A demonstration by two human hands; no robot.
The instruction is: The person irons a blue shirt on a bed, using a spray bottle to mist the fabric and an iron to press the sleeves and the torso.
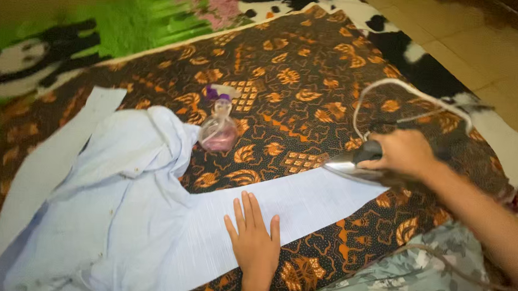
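Right hand (404, 152) in a closed grip on the iron (352, 164) at the shirt sleeve's (303, 200) end, left hand (255, 238) flat, open-palmed on the sleeve, spray bottle (219, 127) beyond it

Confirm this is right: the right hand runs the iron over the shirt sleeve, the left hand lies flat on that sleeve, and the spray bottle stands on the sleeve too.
Not quite. In the head view the spray bottle stands on the patterned cloth beside the shirt, not on the sleeve. The right hand does hold the iron at the sleeve's end, and the left hand lies flat on it.
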